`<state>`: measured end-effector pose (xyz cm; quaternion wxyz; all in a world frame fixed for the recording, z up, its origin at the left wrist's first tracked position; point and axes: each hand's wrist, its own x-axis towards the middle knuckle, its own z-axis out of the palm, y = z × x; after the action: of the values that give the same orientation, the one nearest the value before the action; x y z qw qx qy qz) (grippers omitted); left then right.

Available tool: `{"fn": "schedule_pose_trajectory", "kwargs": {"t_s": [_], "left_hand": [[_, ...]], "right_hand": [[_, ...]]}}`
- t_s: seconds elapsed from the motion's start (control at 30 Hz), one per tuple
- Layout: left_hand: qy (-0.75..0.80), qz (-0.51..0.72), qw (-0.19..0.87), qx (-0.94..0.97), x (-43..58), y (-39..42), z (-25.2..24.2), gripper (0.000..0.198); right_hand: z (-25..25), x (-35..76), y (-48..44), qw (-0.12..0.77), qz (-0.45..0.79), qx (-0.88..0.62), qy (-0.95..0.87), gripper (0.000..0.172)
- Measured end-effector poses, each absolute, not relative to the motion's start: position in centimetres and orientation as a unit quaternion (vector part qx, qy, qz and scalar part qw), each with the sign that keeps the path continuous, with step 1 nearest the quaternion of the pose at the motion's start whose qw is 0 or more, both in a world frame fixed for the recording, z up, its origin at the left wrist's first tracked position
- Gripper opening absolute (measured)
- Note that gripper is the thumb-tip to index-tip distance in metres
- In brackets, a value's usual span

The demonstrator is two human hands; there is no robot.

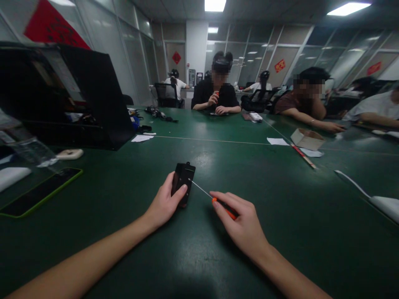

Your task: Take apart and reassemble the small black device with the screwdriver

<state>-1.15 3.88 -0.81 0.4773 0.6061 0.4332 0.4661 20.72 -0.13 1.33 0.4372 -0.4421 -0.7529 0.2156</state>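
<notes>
My left hand (pixel 166 198) is closed around a small black rectangular device (pixel 184 176), with the thumb across its face. The device has a small loop at its top end and small light spots on its face; its exact kind I cannot make out. In my right hand (pixel 245 218) is a screwdriver (pixel 201 188) with an orange and black handle and a thin metal shaft. Its shaft slants up and left, and the tip meets the face of the device or sits just over it. The fingers partly cover the handle.
On the left are a phone with a green edge (pixel 43 191), a clear bottle (pixel 31 141) and a large black open case (pixel 93 99). A cardboard box (pixel 307 139) and a red stick (pixel 304 157) lie at right. Several people sit around the green table (pixel 199 249) and beyond.
</notes>
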Motion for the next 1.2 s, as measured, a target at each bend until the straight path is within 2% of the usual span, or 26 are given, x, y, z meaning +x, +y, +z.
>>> {"fn": "schedule_pose_trajectory", "kwargs": {"t_s": [0.33,0.63,0.8,1.03,1.1,1.2], "left_hand": [[0.442,0.435,0.435,0.652,-1.2,3.6,-0.4,0.043],[0.476,0.428,0.32,0.699,-1.4,3.7,-0.3,0.039],[0.48,0.413,0.297,0.714,-1.4,3.6,0.0,0.037],[0.513,0.368,0.239,0.738,-1.7,4.0,-0.3,0.043],[0.52,0.351,0.221,0.747,-1.8,4.0,-0.4,0.046],[0.532,0.328,0.2,0.755,-1.9,4.0,-0.5,0.05]], "right_hand": [[1.2,20.4,-0.4,0.414,0.222,-0.42,-0.777,0.024],[1.9,20.4,-0.4,0.401,0.231,-0.434,-0.773,0.022],[1.9,20.9,-0.4,0.374,0.188,-0.43,-0.8,0.023],[1.9,21.2,-0.9,0.287,0.059,-0.435,-0.852,0.029],[2.1,20.9,-0.9,0.301,0.098,-0.445,-0.838,0.029],[2.3,20.4,-0.8,0.324,0.223,-0.481,-0.784,0.03]]}}
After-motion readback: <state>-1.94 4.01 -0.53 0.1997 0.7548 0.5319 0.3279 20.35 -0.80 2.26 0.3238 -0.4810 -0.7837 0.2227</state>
